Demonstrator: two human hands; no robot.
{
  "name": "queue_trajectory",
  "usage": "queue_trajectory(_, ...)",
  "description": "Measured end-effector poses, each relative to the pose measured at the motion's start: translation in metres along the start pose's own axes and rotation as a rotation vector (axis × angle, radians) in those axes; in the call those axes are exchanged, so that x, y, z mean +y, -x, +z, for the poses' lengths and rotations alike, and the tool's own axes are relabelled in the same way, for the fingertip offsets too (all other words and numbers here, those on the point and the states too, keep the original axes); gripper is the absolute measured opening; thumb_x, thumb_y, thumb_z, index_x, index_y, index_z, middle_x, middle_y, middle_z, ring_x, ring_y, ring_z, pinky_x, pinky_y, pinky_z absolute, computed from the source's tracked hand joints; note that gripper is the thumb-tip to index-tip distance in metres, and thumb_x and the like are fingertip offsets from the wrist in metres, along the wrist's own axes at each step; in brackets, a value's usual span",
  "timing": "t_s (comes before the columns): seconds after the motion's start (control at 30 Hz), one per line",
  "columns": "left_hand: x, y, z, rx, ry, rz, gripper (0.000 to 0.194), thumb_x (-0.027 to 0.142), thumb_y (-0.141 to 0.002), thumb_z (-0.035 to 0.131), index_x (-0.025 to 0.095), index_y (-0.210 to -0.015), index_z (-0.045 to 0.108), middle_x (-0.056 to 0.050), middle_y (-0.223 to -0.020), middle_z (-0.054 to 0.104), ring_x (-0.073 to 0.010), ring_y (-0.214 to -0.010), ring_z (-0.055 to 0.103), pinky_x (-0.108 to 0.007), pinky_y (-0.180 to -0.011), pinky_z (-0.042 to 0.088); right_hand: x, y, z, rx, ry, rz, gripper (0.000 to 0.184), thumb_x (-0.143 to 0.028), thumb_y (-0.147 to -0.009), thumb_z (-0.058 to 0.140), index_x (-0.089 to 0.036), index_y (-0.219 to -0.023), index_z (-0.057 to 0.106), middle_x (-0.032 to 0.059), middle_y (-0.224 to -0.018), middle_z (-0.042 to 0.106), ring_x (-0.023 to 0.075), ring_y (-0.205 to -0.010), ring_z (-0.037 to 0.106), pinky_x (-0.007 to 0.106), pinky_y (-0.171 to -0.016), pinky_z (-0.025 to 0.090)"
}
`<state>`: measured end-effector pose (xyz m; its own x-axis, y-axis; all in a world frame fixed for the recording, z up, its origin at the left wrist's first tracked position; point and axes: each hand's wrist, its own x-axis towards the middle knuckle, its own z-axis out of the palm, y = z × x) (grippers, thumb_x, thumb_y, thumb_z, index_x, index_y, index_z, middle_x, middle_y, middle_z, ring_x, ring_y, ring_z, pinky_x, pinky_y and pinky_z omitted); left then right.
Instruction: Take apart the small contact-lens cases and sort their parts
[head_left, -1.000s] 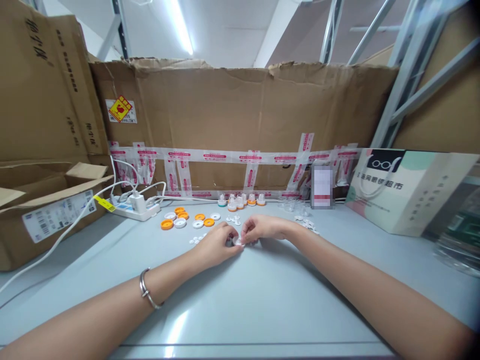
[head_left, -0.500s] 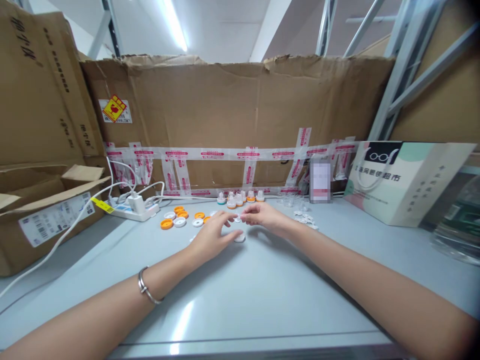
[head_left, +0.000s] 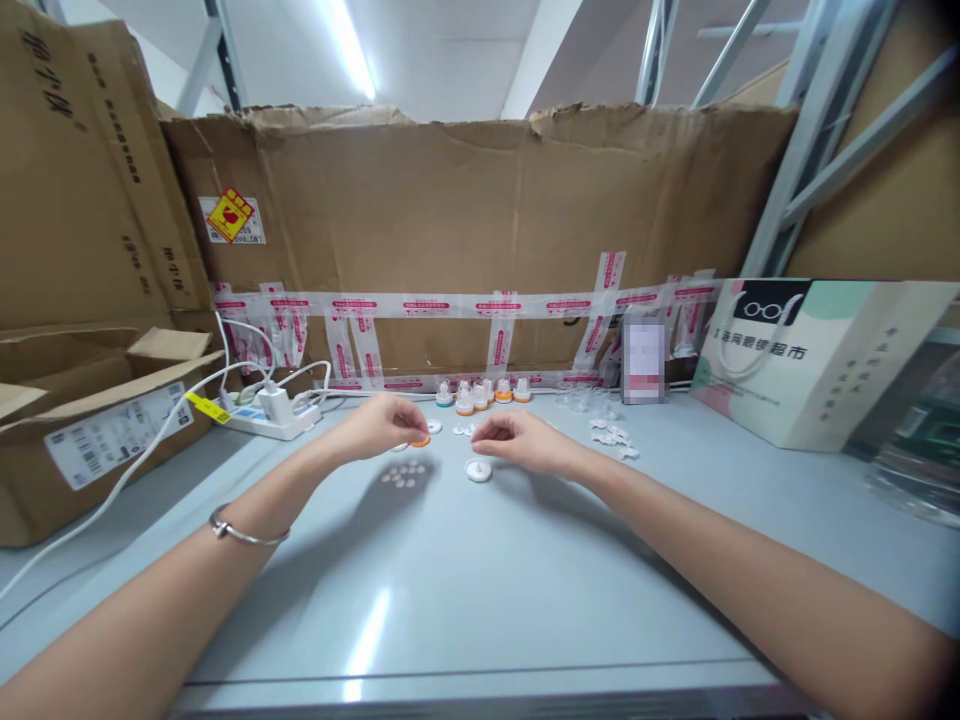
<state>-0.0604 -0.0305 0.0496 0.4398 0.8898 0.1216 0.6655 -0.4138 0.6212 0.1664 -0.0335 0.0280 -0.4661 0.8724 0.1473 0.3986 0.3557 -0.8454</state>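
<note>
My left hand is over the screw rings, its fingers curled down beside an orange ring and a white ring. Whatever its fingertips pinch is hidden. To the right, my right hand has thumb and fingers bent together just above the table, and I cannot make out what is in them. Just below it lies a round white disc with a small nub in the middle. Small white pieces lie by the right fingertips. Several small pale discs are in my left hand's shadow.
Capped clear tops with orange and teal rings stand at the back. Clear domed parts and white pieces lie on the right. A phone, a paper bag, a power strip and a carton edge the table.
My left hand has moved left, away from my right hand, to the rings. The white disc and the pale discs are now uncovered. My right hand has shifted slightly left and down.
</note>
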Motion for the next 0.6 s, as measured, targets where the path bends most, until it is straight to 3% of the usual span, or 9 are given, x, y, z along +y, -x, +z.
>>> queue_trajectory(0.17,-0.027,-0.003,-0.013,-0.221,-0.184,-0.099,0.017,0.030,-0.060,0.059,0.018,-0.071,0.066,0.001,-0.065,0.065,-0.0136,-0.063,0.056,-0.020,-0.058,0.040,-0.002,0.007,-0.006,-0.113,0.283,0.017,0.018,-0.028,-0.068,0.059,-0.016,-0.081,0.062,0.0030,-0.078,0.063,0.0135,-0.070,0.055,0.023,-0.061,0.040)
queue_trajectory(0.4,-0.036,-0.004,-0.009,-0.277,-0.134,-0.211,0.017,0.029,-0.059,0.059,0.018,-0.071,0.063,0.000,-0.067,0.065,-0.0154,-0.063,0.059,-0.022,-0.058,0.041,0.006,0.007,-0.005,-0.154,0.393,-0.023,0.026,-0.037,-0.067,0.059,-0.018,-0.085,0.063,0.0022,-0.077,0.061,0.0131,-0.067,0.052,0.022,-0.056,0.037)
queue_trajectory(0.5,-0.027,-0.003,-0.008,-0.224,-0.240,-0.155,0.017,0.031,-0.060,0.060,0.019,-0.071,0.064,0.000,-0.070,0.066,-0.0154,-0.065,0.058,-0.021,-0.057,0.039,0.008,0.005,-0.002,-0.137,0.410,-0.012,0.024,-0.035,-0.068,0.058,-0.017,-0.083,0.064,0.0022,-0.076,0.060,0.0128,-0.067,0.051,0.022,-0.056,0.037)
queue_trajectory(0.6,-0.009,0.001,0.003,-0.005,-0.317,-0.036,0.018,0.033,-0.067,0.056,0.018,-0.073,0.063,-0.001,-0.073,0.064,-0.0150,-0.065,0.056,-0.022,-0.057,0.038,0.009,0.005,-0.004,-0.134,0.400,-0.032,0.029,-0.040,-0.066,0.060,-0.017,-0.085,0.062,0.0014,-0.076,0.059,0.0123,-0.066,0.051,0.022,-0.056,0.036)
